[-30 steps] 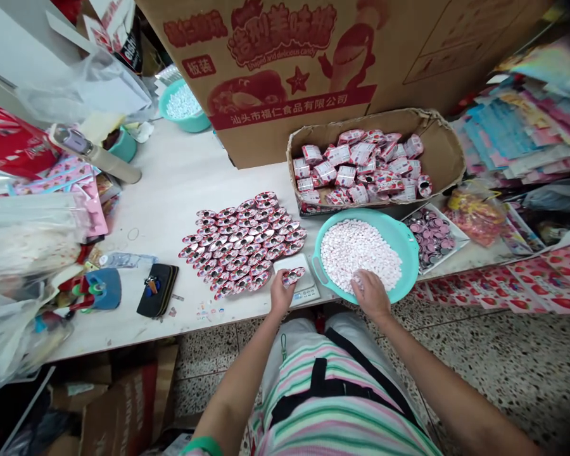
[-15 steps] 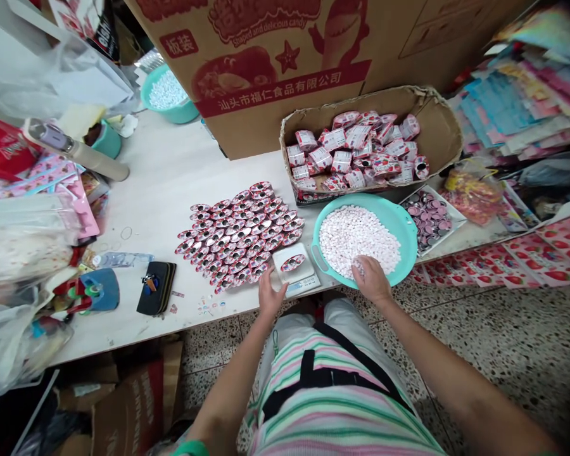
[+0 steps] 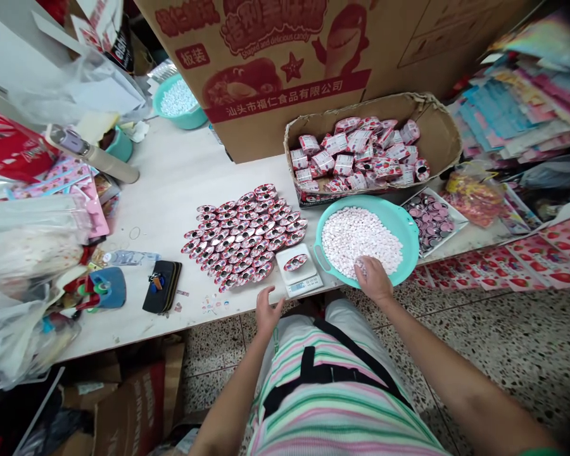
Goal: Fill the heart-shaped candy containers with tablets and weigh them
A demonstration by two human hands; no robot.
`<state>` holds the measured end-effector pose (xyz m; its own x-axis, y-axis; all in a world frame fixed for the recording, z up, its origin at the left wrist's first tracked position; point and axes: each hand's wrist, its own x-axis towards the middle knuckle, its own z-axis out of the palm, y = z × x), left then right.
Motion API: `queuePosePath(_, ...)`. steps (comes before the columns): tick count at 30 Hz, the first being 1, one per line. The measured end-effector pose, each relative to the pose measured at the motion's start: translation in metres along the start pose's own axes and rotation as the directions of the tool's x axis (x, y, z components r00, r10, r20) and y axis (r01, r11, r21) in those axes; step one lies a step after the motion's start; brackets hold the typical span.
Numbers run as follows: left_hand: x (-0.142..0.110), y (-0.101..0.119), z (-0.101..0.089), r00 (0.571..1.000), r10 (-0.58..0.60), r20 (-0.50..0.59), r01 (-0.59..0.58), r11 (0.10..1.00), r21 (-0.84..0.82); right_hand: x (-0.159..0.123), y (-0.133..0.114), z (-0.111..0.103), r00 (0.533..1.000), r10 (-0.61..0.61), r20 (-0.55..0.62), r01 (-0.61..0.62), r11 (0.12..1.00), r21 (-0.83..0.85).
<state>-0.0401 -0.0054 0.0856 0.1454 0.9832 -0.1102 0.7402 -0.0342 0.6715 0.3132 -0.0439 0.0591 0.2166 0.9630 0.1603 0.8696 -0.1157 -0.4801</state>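
Note:
My left hand (image 3: 268, 311) hovers at the table's front edge, fingers apart and holding nothing. Beside it stands a small white digital scale (image 3: 304, 286) with a lit display. One oval strawberry-print candy pack (image 3: 295, 262) lies on the scale's plate. To the right, a turquoise basin (image 3: 407, 237) holds many small whitish candies (image 3: 356, 234). My right hand (image 3: 374, 282) reaches over the basin's near rim with its fingers curled at the candies; the fingertips are partly hidden among them. Left of the scale, rows of similar packs (image 3: 247, 234) stand close together, dark openings facing up.
Behind the basin, a cut-down carton (image 3: 374, 104) holds several printed packs. A tray of pink-and-silver caps (image 3: 430, 218) is at the right. A large cardboard box (image 3: 266, 136) stands at the back. A black wallet (image 3: 159, 288) and a bottle-shaped tumbler (image 3: 109, 163) lie leftward.
My left hand has drawn back from the scale toward the table's front edge. My right hand stays at the candies. The view has shifted slightly.

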Motion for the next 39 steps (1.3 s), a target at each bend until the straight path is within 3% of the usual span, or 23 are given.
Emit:
queuePosePath(7, 0.017, 0.009, 0.004, 0.996, 0.081, 0.029, -0.081, 0.997, 0.011, -0.001, 0.001, 0.000, 1.000, 0.015, 0.002, -0.015, 1.000, -0.003)
queuePosePath(18, 0.073, 0.039, 0.009, 0.979, 0.202, -0.007, -0.202, 0.979, 0.017, -0.002, 0.004, 0.005, 0.999, 0.032, 0.014, -0.032, 0.999, -0.017)
queuePosePath(24, 0.088, 0.059, 0.029, 0.951, 0.287, 0.111, -0.295, 0.953, 0.068, -0.001, 0.001, -0.001, 1.000, 0.013, 0.024, -0.013, 1.000, -0.011)
queuePosePath(29, 0.088, 0.074, 0.041, 0.938, 0.251, 0.237, -0.284, 0.952, 0.114, -0.006, 0.010, 0.000, 0.999, -0.043, 0.032, 0.043, 0.999, 0.014)
queuePosePath(31, 0.079, 0.071, 0.030, 0.942, 0.247, 0.226, -0.279, 0.952, 0.122, -0.007, 0.014, 0.002, 0.997, -0.060, 0.053, 0.059, 0.998, 0.019)
queuePosePath(34, 0.048, 0.055, 0.000, 0.963, 0.220, 0.156, -0.236, 0.967, 0.093, -0.008, 0.016, 0.003, 0.994, -0.069, 0.086, 0.066, 0.997, 0.037)
queuePosePath(39, -0.018, 0.002, -0.055, 0.999, -0.012, 0.033, 0.009, 0.997, 0.080, -0.009, 0.016, 0.003, 0.991, -0.060, 0.116, 0.052, 0.996, 0.067)
